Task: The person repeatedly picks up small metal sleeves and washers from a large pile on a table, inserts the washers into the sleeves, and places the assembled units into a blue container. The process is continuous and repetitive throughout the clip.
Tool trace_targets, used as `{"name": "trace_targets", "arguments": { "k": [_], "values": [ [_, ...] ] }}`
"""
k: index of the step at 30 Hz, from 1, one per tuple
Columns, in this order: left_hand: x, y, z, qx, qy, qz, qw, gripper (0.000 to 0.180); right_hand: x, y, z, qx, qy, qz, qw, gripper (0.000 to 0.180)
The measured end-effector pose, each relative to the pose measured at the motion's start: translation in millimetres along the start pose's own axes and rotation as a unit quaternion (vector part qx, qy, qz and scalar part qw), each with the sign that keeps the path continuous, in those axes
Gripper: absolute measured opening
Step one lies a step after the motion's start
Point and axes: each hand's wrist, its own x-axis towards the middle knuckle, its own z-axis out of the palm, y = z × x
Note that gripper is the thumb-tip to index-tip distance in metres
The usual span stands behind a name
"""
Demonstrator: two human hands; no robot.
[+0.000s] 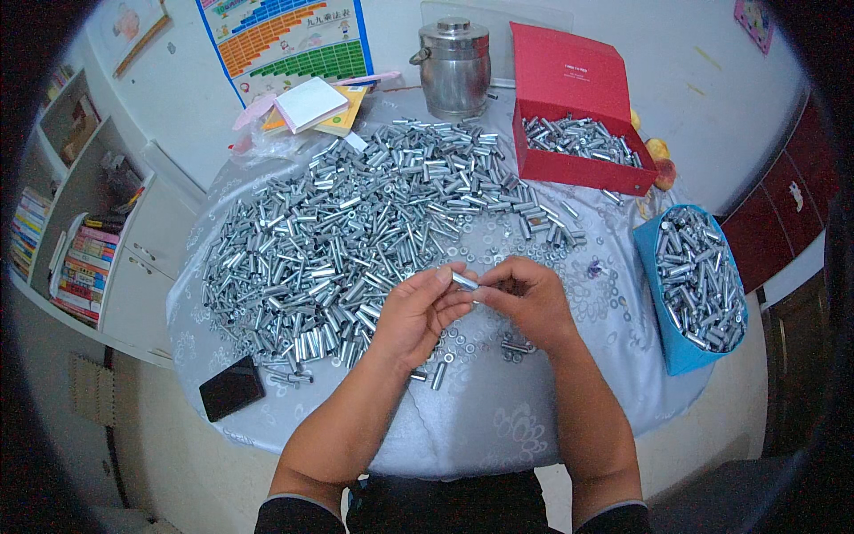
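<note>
A short silver metal sleeve is pinched between the fingertips of both hands, just above the table. My left hand grips its left end and my right hand grips its right end. Behind and to the left of the hands lies a big heap of similar silver metal sleeves and bolts on the round table with its pale patterned cloth. Small washers and nuts are scattered under and around the hands.
A red open box of metal parts stands at the back right, a blue container full of parts at the right edge. A black phone lies front left. A steel pot and notepads sit at the back.
</note>
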Motion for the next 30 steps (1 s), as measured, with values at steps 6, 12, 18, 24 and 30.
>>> {"name": "trace_targets", "arguments": {
  "k": [6, 12, 18, 24, 30],
  "values": [
    [-1.0, 3.2, 2.8, 0.076, 0.003, 0.017, 0.997, 0.036, 2.0, -2.4, 5.5, -0.131, 0.035, -0.025, 0.990, 0.018],
    [0.9, 5.1, 1.5, 0.120, 0.065, 0.061, 0.989, 0.032, 1.6, 13.4, 2.1, -0.336, -0.061, -0.025, 0.939, 0.019],
    [1.0, -1.5, -0.7, 0.260, 0.087, 0.113, 0.955, 0.027, 0.2, 8.1, 7.3, -0.368, -0.072, 0.005, 0.927, 0.016],
    [0.5, -7.5, -1.5, 0.324, 0.085, 0.160, 0.929, 0.027, -0.3, 5.9, 7.2, -0.354, -0.075, 0.018, 0.932, 0.017],
    [1.1, -8.8, -5.5, 0.420, 0.063, 0.188, 0.886, 0.026, 9.2, 12.6, 2.5, 0.133, 0.059, 0.128, 0.981, 0.012]
  ]
}}
